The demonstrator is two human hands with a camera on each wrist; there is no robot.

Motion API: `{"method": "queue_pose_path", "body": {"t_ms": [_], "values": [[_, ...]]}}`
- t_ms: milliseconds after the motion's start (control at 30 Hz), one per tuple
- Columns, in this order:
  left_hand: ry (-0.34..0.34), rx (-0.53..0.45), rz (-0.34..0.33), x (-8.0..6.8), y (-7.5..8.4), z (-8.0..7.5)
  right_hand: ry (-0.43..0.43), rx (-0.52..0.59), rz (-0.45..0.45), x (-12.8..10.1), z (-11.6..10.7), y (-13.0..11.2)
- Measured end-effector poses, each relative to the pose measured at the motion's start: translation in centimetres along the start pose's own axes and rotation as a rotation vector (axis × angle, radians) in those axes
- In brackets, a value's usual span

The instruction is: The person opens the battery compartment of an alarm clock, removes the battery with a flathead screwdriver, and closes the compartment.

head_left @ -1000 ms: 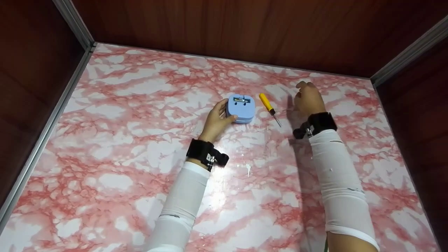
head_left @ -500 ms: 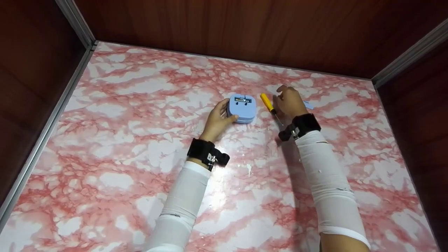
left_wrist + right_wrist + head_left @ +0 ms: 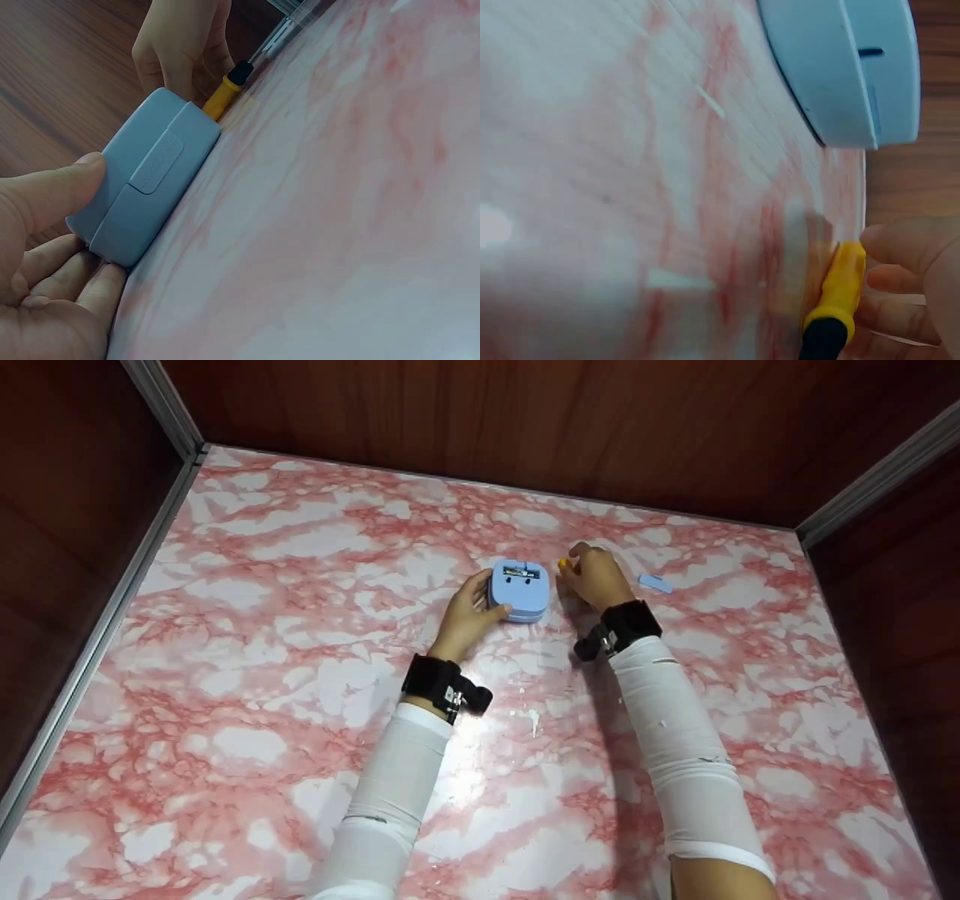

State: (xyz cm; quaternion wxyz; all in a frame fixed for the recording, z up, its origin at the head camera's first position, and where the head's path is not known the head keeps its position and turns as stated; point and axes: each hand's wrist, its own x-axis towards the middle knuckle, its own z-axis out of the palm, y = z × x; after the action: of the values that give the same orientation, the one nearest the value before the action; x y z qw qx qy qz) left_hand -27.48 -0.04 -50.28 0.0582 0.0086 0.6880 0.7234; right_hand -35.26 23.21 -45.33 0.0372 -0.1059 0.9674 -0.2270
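Since a second ago the right hand point(image 3: 595, 576) has crossed leftward from the bare tabletop onto the yellow screwdriver point(image 3: 838, 292), uncovering a small blue piece point(image 3: 655, 583) on the marble-patterned table point(image 3: 300, 660). At left, the left hand point(image 3: 466, 615) grips the blue device point(image 3: 518, 591), thumb and fingers curled against its edges; the device lies flat, rounded and pale blue. Just right of it, the right hand's fingers point(image 3: 900, 259) curl around the screwdriver's yellow handle.

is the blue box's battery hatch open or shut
Open: the blue box shows an uncovered slot on top, and a small blue cover lies apart on the table.
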Motion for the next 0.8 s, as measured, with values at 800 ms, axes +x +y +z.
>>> {"method": "queue_pose_path", "body": {"t_ms": [800], "values": [[-0.007,-0.012,0.011,-0.07,0.01,0.00,0.081,-0.100,-0.037,0.60,1.04,-0.69]]}}
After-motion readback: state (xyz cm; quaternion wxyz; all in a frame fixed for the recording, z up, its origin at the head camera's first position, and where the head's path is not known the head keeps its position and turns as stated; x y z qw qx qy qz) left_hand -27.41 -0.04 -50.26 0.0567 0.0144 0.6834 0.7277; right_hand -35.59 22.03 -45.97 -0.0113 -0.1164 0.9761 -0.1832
